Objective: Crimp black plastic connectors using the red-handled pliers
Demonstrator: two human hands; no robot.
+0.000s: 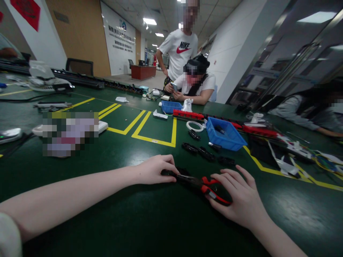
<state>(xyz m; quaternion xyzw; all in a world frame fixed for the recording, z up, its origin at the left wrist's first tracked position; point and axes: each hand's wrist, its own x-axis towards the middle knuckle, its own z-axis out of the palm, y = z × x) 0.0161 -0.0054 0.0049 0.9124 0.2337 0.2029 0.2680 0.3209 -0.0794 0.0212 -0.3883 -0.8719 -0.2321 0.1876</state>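
Note:
My left hand [157, 170] is closed in a pinch on a small black part [168, 173], whose exact kind I cannot make out. A pair of needle-nose pliers [211, 189] with red and black handles is gripped in my right hand [238, 198], thumb below and fingers over the handles. The jaws point left and reach the black part beside my left fingertips; whether they are clamped on it is unclear. Just beyond the pliers lie several similar black parts [205, 154] in a loose row on the green table [128, 221].
Behind the black parts stands a blue bin [226, 137] with a dark item inside, beside a white cable coil [194, 126]. A long red and black strip [189, 114] runs farther back. A blurred-out object [71, 134] lies left. Across the table, one person [198, 82] sits and another [179, 50] stands.

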